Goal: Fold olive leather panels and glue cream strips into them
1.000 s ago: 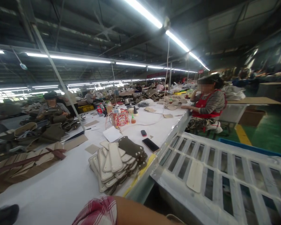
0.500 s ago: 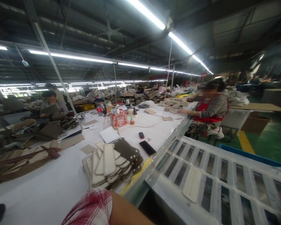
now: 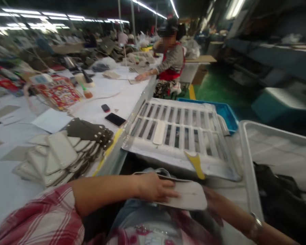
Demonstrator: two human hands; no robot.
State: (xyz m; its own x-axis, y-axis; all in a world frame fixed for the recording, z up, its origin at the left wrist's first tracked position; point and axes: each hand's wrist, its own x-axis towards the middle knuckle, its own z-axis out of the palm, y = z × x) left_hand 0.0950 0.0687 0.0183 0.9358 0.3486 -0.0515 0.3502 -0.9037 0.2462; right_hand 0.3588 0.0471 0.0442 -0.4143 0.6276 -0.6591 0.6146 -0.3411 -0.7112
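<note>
Over my lap lies a long cream leather-look panel with rounded ends. My left hand is on it, fingers reaching across its upper face; the thumb is hidden. At the panel's right end is my right hand, smeared by motion, its fingers hidden behind the panel. On the table to the left, similar cream panels lie in a fanned pile beside dark olive pieces with metal studs. Another cream panel rests on the slatted white plastic crate in front of me.
A black phone and a small dark object lie on the white table. A yellow piece hangs on the crate's near edge. On the right stands a white bin holding dark material. A co-worker sits farther along the table.
The view has swung down and to the right. Both my hands and the panel over my lap are now visible; before, only my left sleeve and part of the arm showed.
</note>
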